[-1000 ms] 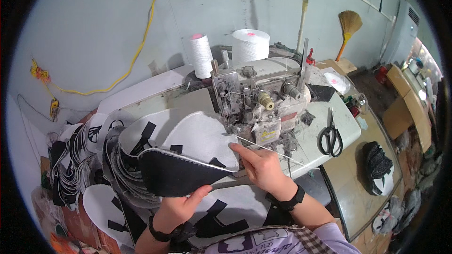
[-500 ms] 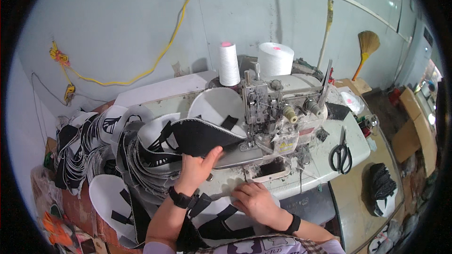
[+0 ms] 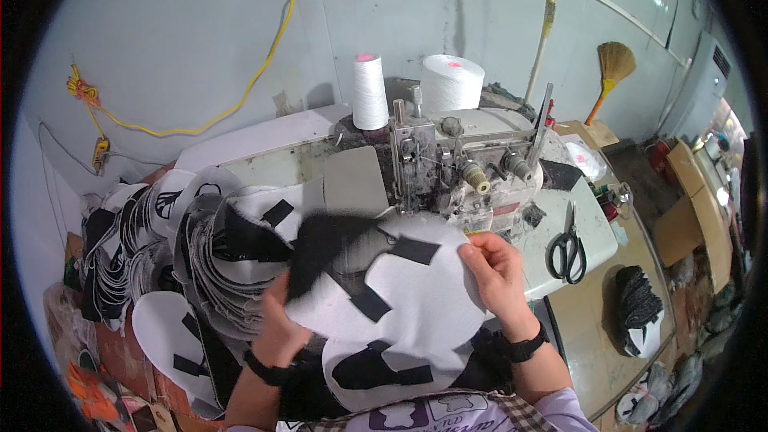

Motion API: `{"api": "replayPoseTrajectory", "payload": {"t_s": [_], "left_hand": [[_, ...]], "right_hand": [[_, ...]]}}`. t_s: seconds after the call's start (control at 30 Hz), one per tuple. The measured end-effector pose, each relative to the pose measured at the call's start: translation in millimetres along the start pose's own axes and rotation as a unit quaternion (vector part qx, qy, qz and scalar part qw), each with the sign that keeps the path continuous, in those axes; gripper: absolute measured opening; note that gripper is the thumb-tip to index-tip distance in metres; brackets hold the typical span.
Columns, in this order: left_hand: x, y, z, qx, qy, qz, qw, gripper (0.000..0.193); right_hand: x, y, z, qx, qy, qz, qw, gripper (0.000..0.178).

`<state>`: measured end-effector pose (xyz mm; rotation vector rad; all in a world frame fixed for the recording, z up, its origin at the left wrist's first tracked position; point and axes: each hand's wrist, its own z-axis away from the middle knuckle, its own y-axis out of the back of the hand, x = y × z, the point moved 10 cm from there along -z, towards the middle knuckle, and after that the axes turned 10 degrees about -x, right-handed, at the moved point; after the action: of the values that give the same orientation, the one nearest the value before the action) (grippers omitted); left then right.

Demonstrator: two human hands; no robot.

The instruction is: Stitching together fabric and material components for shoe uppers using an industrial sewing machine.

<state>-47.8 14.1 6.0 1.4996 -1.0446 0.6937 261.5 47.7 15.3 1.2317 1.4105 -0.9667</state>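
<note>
A white-and-black fabric piece (image 3: 432, 292) with black tabs is held up in front of the overlock sewing machine (image 3: 472, 168), its black left part blurred by motion. My left hand (image 3: 282, 316) closes on its left edge, with the fingertips partly hidden behind the cloth. At the upper right edge, my right hand (image 3: 498, 272) pinches it between thumb and fingers. Below, a similar fabric piece (image 3: 348, 396) lies on my lap. Left of the machine is a stack of fabric pieces (image 3: 232, 272), a white one with a black tab on top.
Scissors (image 3: 566, 256) lie on the machine table's right side. Behind the machine stand a thread cone (image 3: 369, 96) and a wider thread spool (image 3: 452, 84). More bundled pieces (image 3: 132, 232) are at far left; a dark bundle (image 3: 638, 304) sits at right. A broom (image 3: 614, 72) leans on the wall.
The fabric piece at the machine is gone from there, and the stack's top looks different. Both hands have moved apart and now hold a piece up between them. The view has shifted slightly.
</note>
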Motion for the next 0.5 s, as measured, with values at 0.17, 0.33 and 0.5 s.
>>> {"api": "replayPoseTrajectory", "payload": {"t_s": [0.17,0.33,0.5], "left_hand": [[73.0,-36.0,-12.5,-0.007,-0.213,-0.035,0.976,0.068],[52.1,-30.8,-80.3,-0.044,-0.112,0.276,0.954,0.054],[45.5,-26.3,-82.1,-0.067,-0.053,0.447,0.89,0.055]], "right_hand": [[20.2,-47.5,-2.3,-0.111,-0.095,-0.186,0.972,0.027],[22.8,-65.6,6.0,-0.085,-0.082,-0.069,0.991,0.023],[21.0,-91.5,26.8,-0.151,-0.158,-0.408,0.887,0.04]]}}
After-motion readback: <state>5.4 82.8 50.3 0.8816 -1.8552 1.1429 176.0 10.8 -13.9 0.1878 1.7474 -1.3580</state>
